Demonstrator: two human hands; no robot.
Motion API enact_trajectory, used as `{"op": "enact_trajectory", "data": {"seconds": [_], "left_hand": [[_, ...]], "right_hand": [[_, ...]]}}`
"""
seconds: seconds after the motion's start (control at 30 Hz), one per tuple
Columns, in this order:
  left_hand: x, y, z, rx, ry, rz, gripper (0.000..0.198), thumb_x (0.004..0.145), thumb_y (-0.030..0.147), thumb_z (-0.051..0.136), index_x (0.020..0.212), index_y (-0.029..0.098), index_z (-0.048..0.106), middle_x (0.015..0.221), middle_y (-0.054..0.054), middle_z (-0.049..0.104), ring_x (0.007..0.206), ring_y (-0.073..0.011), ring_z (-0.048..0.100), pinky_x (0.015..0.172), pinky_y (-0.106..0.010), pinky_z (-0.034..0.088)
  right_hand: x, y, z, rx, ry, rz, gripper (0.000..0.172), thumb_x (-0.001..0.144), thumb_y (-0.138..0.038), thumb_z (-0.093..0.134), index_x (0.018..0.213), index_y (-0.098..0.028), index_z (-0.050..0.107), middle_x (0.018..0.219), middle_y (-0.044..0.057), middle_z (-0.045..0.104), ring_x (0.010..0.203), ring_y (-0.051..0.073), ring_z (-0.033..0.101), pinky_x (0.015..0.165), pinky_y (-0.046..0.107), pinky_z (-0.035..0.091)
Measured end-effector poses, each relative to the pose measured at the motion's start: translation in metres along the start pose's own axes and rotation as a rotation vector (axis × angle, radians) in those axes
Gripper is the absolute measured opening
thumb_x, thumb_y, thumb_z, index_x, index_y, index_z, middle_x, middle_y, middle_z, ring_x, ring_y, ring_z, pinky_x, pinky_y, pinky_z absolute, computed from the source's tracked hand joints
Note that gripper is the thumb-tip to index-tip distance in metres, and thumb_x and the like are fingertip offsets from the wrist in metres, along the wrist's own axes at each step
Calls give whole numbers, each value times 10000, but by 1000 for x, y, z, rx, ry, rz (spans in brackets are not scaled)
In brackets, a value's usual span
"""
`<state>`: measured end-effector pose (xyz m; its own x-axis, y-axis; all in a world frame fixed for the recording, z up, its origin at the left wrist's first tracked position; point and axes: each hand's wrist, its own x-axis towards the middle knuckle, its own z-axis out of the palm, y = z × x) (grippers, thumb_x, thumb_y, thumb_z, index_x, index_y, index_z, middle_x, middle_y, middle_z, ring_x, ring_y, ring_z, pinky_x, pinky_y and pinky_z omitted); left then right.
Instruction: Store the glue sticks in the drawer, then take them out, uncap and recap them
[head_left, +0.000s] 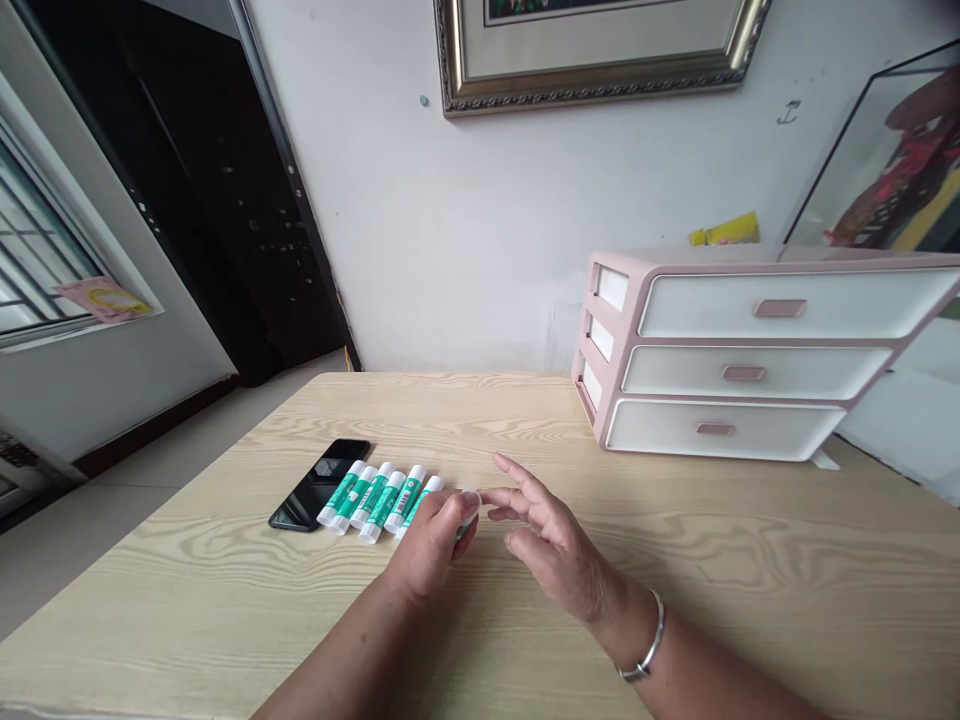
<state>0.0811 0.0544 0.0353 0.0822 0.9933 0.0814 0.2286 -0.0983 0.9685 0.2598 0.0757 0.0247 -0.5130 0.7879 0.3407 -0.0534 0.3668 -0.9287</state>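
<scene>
My left hand [429,542] is closed around a glue stick [471,503]; its white end and a bit of green label show past the thumb, while the rest is hidden in the fist. My right hand [553,548] is open just to the right, fingers spread. Its fingertips are near or touching the white end; I cannot tell which. On the table left of my hands lies a row of several green and white glue sticks [385,508], side by side and slanted. My left hand partly covers the rightmost one.
A black phone [319,487] lies flat left of the row. At the back right of the wooden table [697,580] stands a pink and white drawer unit [739,350], with a yellow tube [727,230] behind its top. A framed picture [600,95] hangs on the wall.
</scene>
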Motion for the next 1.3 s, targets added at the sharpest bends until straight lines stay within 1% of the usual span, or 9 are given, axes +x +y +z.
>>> {"op": "enact_trajectory", "data": {"seconds": [0.13,0.23,0.5,0.67,0.83,0.9,1.03,1.13,1.3], "left_hand": [[2,-4,2,-16,16,-46,553,949,502,310,484,222,416,411,32,384,461,-126,370,547,-291,327],[7,-10,4,100,52,-70,527,964,566,350,638,196,539,539,35,485,527,-129,422,566,-277,340],[10,-20,10,495,40,10,411,962,521,453,1091,215,694,935,-40,745,824,-195,658,683,-277,416],[5,-6,12,651,27,104,337,960,409,462,1041,238,741,967,-54,754,860,-196,677,747,-287,466],[6,8,-12,853,372,189,319,917,381,496,924,241,783,1020,-84,759,1044,-252,644,929,-367,474],[8,6,-31,889,466,136,334,904,379,500,1030,235,774,1085,-110,746,1131,-296,603,990,-437,444],[18,-15,-69,1069,667,-262,530,894,500,469,1302,220,657,1353,-155,629,1326,-380,452,1044,-556,374],[24,-33,-84,1109,571,-421,635,894,589,410,1393,233,574,1432,-172,562,1357,-409,408,1028,-612,357],[27,-42,-81,1148,480,-419,703,883,678,349,1389,244,574,1479,-194,492,1347,-438,414,1010,-640,355]], "right_hand": [[1,0,-1,18,45,67,653,847,-134,506,1482,-248,406,1222,91,704,1040,192,658,913,393,520],[1,3,-1,-85,82,82,581,870,-178,521,1445,-248,465,1240,97,684,980,186,661,868,370,538],[11,36,-5,-505,65,74,544,826,-99,510,1356,-202,576,1309,80,647,1182,197,603,1062,378,461],[13,40,-7,-624,5,45,510,824,-67,496,1301,-196,623,1259,78,668,1195,205,593,1072,377,452],[12,34,-8,-737,-32,-1,440,843,-76,504,1243,-171,660,1201,92,681,1161,223,589,1059,380,450],[12,31,-8,-756,-45,-11,427,841,-80,519,1233,-168,664,1197,90,681,1141,221,590,1049,374,453],[10,27,-7,-786,-90,-63,428,836,-74,529,1225,-183,667,1219,83,667,1158,222,562,1064,384,432],[9,26,-6,-798,-119,-89,441,834,-73,530,1239,-187,662,1235,89,655,1187,231,540,1083,399,415],[10,27,-4,-780,-114,-110,420,817,-77,557,1202,-197,676,1222,91,658,1172,241,548,1077,399,423]]}}
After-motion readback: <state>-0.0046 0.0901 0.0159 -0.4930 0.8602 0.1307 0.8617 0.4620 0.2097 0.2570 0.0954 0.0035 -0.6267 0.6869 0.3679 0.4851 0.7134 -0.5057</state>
